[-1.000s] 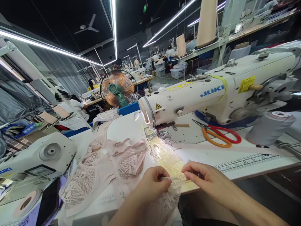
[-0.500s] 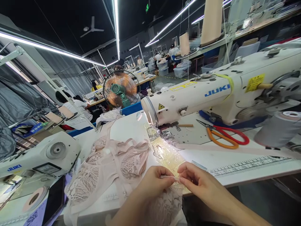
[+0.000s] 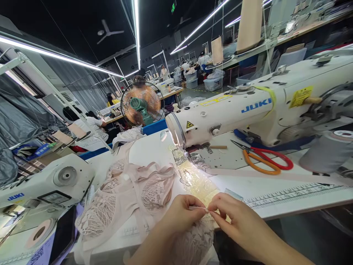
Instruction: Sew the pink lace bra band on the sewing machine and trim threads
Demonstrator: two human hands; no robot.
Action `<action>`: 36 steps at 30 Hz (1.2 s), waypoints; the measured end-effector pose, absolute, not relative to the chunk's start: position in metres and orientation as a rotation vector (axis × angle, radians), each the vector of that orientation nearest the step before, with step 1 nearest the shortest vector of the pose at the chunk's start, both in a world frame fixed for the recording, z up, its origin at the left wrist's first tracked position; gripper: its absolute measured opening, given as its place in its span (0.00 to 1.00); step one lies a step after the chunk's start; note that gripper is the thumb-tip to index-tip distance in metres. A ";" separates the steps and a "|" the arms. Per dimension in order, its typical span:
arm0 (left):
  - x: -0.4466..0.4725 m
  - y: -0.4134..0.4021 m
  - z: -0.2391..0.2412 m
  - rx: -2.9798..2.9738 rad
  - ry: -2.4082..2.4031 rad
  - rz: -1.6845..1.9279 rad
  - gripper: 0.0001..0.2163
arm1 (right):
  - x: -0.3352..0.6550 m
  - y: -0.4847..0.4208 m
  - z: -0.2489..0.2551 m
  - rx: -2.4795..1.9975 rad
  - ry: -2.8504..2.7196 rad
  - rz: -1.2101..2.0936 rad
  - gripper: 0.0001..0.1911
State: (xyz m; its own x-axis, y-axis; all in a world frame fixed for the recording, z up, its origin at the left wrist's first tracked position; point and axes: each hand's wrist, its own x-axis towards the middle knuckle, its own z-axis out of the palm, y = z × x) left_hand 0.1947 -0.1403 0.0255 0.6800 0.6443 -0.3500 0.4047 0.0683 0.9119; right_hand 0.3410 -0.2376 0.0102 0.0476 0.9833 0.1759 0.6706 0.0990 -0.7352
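Observation:
Near the table's front edge, my left hand [image 3: 184, 211] pinches a thin pale edge of a lace bra [image 3: 197, 239] between thumb and forefinger. My right hand [image 3: 233, 213] is closed in a pinch at the same edge, its fingertips meeting those of the left. Most of this lace piece hangs below my hands, partly hidden by the left wrist. To the left, more pale pink lace bras [image 3: 103, 209] lie heaped on the white table. Beyond my fingers, a yellowish plastic-covered plate [image 3: 194, 176] leads up to the sewing machine's lit needle area.
A white sewing machine [image 3: 234, 114] spans the right side. Scissors [image 3: 261, 160] with red and orange handles lie beneath its arm, near a grey thread cone [image 3: 322, 151]. At left are a phone [image 3: 62, 235], a tape roll [image 3: 40, 233] and another machine [image 3: 60, 176]. A fan [image 3: 142, 105] stands behind.
My right hand has moved slightly left and its fingertips have closed in against the left hand's. The lace bras on the table have stayed in place.

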 end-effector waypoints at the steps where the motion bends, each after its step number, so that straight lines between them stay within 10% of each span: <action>1: 0.195 -0.140 0.026 1.562 0.895 0.219 0.10 | 0.340 -0.237 0.010 -1.654 -1.706 0.550 0.09; 36: 0.201 -0.143 0.030 1.702 0.906 0.257 0.06 | 0.338 -0.244 0.013 -1.529 -1.835 0.471 0.08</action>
